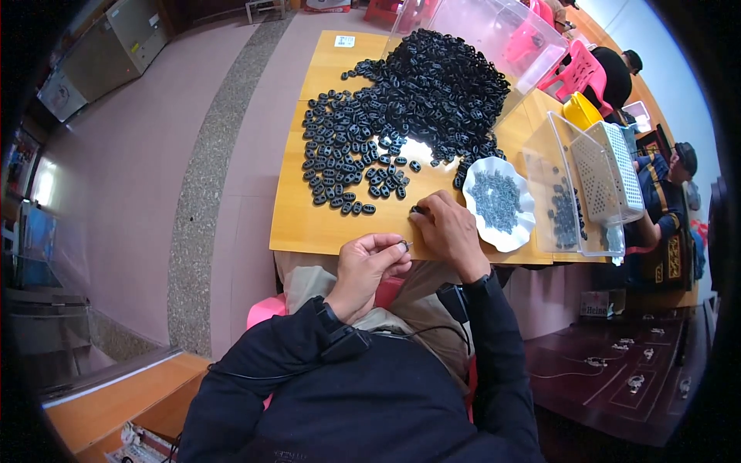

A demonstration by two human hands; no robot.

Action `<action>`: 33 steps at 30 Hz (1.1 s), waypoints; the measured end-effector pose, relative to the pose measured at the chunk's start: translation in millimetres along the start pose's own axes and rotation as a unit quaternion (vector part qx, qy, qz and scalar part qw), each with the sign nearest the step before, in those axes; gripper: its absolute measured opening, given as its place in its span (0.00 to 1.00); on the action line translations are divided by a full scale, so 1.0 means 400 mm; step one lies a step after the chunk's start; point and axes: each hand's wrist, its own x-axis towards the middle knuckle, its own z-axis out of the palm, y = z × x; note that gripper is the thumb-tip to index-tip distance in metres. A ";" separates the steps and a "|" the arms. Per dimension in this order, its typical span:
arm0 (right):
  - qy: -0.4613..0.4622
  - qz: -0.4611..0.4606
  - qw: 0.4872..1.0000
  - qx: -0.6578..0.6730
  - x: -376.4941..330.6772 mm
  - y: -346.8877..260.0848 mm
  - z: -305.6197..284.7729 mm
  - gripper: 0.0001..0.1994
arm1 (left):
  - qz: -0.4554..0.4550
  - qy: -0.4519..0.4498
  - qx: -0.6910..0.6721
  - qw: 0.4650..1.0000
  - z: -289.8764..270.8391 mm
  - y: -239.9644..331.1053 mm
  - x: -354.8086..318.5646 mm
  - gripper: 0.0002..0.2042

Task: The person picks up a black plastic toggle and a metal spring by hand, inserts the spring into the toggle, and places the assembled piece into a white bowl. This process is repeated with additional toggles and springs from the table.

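My left hand (363,266) is closed at the front edge of the table, pinching a small black piece (404,245) between thumb and forefinger. A thin pale bit juts from that piece, too small to make out. Just to the right, my right hand (449,230) rests over the tabletop with bent fingers, their tips on a black oval two-holed piece (417,209). Beyond the hands lie many like it, loose pieces (340,158) in front of a tall heap (448,85). Beside my right hand stands a white scalloped bowl (526,207) holding small clear parts (494,199).
A clear plastic bin (552,181) with some black pieces stands right of the bowl, next to a white perforated basket (617,166) and a yellow container (581,110). A large clear box (532,35) lies behind the heap. Other people (668,181) sit at the right.
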 end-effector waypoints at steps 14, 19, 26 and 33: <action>-0.093 0.182 0.814 0.544 -0.057 0.036 0.000 0.11 | 0.001 0.021 -0.015 1.000 0.006 0.016 0.000 0.06; -0.145 0.215 0.748 0.611 -0.056 0.010 -0.018 0.10 | 0.003 0.031 -0.020 0.999 0.005 0.025 0.001 0.06; -0.166 0.225 0.741 0.610 -0.063 0.024 -0.011 0.12 | 0.001 0.046 -0.041 0.998 0.008 0.034 0.004 0.07; -0.176 0.212 0.719 0.638 -0.067 0.022 -0.004 0.12 | -0.012 0.032 -0.042 0.999 0.009 0.034 0.006 0.07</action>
